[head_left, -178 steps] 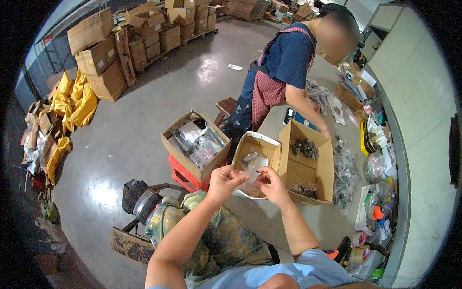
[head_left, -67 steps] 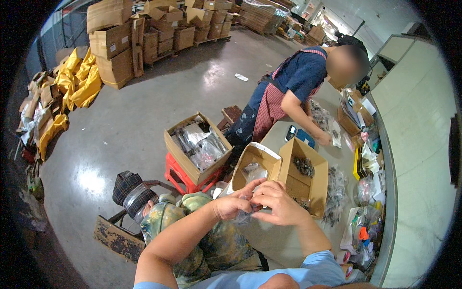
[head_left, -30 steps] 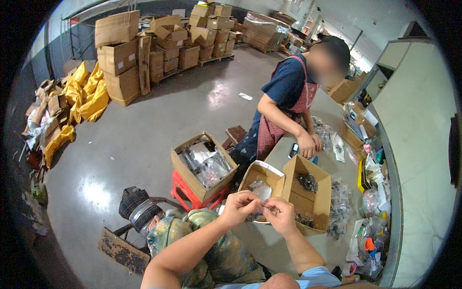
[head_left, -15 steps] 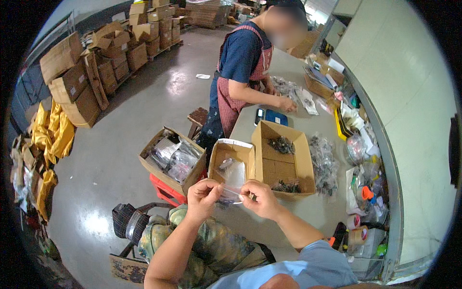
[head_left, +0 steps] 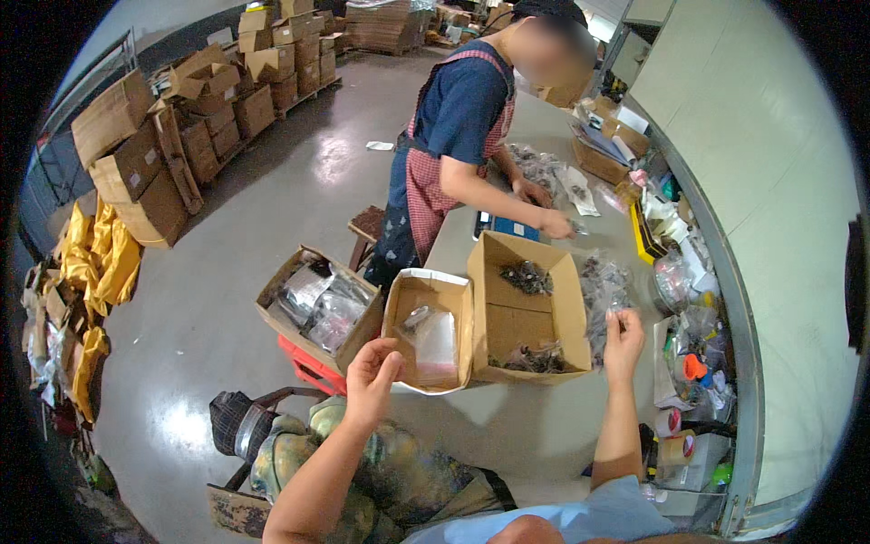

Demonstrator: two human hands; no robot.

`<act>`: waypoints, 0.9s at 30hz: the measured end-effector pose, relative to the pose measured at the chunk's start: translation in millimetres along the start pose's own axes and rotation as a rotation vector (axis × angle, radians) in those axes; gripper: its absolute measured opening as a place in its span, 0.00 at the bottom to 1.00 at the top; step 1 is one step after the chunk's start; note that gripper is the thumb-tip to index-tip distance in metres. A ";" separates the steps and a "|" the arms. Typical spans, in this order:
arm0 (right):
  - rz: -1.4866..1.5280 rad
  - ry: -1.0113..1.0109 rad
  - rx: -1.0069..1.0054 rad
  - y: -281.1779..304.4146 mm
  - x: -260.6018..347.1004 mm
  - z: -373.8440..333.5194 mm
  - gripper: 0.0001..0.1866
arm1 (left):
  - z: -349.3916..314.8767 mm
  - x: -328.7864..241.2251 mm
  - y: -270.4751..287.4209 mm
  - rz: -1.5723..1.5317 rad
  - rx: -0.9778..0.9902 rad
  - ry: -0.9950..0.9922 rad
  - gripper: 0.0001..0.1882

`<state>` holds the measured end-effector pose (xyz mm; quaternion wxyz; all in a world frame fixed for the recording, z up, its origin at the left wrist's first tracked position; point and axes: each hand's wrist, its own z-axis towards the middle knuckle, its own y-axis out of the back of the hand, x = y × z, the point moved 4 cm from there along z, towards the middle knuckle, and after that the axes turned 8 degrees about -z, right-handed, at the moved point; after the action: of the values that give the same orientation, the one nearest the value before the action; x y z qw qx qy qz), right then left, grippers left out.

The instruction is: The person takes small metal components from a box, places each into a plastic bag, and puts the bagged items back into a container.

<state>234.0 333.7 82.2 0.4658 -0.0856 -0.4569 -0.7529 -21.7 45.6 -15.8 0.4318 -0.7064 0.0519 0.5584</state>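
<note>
My left hand (head_left: 372, 376) hovers at the near left corner of a small cardboard box (head_left: 392, 317), its fingers loosely curled, thumb apart, nothing visible in them. Inside that box lie clear flat plastic bags (head_left: 437, 343). Over to the right, my right hand (head_left: 624, 344) reaches the heap of filled clear bags (head_left: 602, 283) with dark contents. Its thumb and fingers pinch a clear plastic bag at the heap's near edge, partly hidden by the fingertips. Between my hands stands a larger cardboard box (head_left: 524, 313) with dark small parts (head_left: 536, 360) in two piles.
Across the table a person in a checked apron (head_left: 430, 177) handles small items beside a blue scale (head_left: 515, 227). A carton of bagged goods (head_left: 317, 299) sits on a red stool (head_left: 308, 364) at left. Tape rolls (head_left: 675, 444) and clutter line the right wall.
My hands have parted: the right moved right to the bag heap, the left slightly left and down. The clear bag between them has left that spot. The other person's hand moved rightward.
</note>
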 end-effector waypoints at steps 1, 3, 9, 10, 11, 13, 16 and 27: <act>0.020 0.017 -0.038 -6.8 -1.6 6.6 0.08 | -1.6 -1.2 0.7 0.012 -0.015 -0.012 0.10; 0.019 0.125 0.036 -27.9 12.8 9.6 0.07 | 3.9 6.9 5.1 0.017 -0.023 -0.038 0.10; 0.057 0.545 0.850 -153.7 108.6 -82.6 0.06 | 6.8 8.2 11.0 0.033 -0.065 -0.025 0.11; -0.327 0.698 1.046 -189.9 98.1 -107.9 0.07 | 8.0 6.5 10.5 0.036 -0.067 -0.016 0.11; -0.282 0.621 1.120 -201.8 100.1 -128.7 0.11 | 6.5 4.4 15.4 0.040 -0.082 -0.010 0.12; -0.537 0.798 1.167 -245.3 72.8 -156.7 0.11 | 8.6 0.6 13.6 0.014 -0.108 -0.006 0.11; -0.752 0.893 1.220 -241.8 92.4 -152.4 0.10 | 6.2 -1.8 22.3 -0.105 -0.102 -0.008 0.10; -0.374 0.670 1.149 -271.8 52.8 -146.3 0.08 | 15.3 1.4 24.4 -0.001 -0.105 -0.048 0.07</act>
<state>36.3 228.8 -136.9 0.4155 0.4923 -0.6219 -0.4452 -46.2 41.2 -30.4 0.3958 -0.7143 0.0117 0.5770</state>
